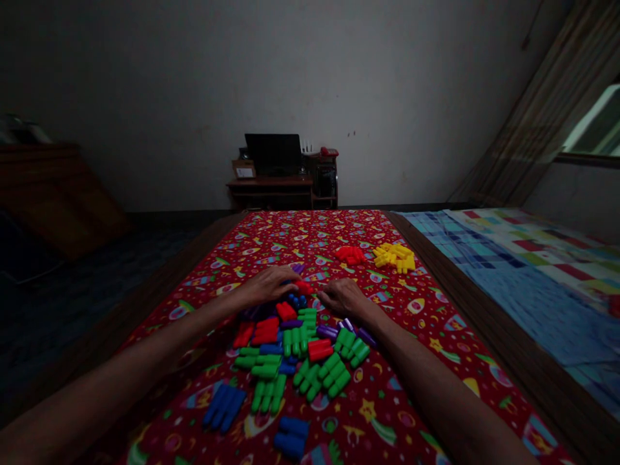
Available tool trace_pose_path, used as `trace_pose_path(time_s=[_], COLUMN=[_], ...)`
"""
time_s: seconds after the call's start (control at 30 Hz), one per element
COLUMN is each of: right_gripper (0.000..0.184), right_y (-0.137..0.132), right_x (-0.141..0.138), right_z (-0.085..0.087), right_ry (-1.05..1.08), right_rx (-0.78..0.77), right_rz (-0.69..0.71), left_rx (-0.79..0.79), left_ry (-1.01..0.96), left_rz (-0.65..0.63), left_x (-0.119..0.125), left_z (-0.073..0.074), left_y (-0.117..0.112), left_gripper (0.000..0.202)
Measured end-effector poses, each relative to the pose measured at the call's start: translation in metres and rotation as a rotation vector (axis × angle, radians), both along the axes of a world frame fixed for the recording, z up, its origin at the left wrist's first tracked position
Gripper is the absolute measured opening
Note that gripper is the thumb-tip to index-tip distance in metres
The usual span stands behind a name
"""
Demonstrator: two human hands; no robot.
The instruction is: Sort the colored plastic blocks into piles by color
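A heap of plastic building blocks in green, red, blue and purple lies on a red patterned cloth in front of me. My left hand rests at the heap's far left edge with its fingers curled down over a red block. Across from it, my right hand lies at the heap's far right edge, fingers bent onto the cloth; whether it holds anything is hidden. Farther back sit a small pile of red blocks and a pile of yellow blocks.
The cloth covers a wooden table with a raised edge. A bed with a checked blue cover stands at the right. A low desk with a dark screen stands against the far wall. Loose blue blocks lie close to me.
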State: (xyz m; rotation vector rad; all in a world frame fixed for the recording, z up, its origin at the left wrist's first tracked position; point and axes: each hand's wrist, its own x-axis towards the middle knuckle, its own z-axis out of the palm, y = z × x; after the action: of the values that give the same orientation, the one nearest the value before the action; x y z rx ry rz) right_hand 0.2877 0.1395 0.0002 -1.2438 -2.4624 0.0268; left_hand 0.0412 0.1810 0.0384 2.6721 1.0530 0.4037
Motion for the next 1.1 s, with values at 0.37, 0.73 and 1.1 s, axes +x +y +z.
trace_pose_path(time_s=[0.37,0.73,1.1], right_gripper=[0.042,0.040,0.044], right_y=[0.003,0.004,-0.001], right_x=[-0.001,0.000,-0.001], right_z=[-0.004,-0.005,0.003], right_ry=[0.026,0.027,-0.001], right_rx=[0.041,0.025,-0.025], right_rz=[-0.007,0.015,-0.001], left_rx=[-0.055,0.046,-0.239], left_ry=[0.011,-0.069,0.005], left_rz=[0.015,0.162,-0.011], left_x=[0.090,0.129,0.008], left_z=[0.016,0.000,0.039], left_y=[0.064,0.072,0.018], left_gripper=[0.025,0.027,0.025])
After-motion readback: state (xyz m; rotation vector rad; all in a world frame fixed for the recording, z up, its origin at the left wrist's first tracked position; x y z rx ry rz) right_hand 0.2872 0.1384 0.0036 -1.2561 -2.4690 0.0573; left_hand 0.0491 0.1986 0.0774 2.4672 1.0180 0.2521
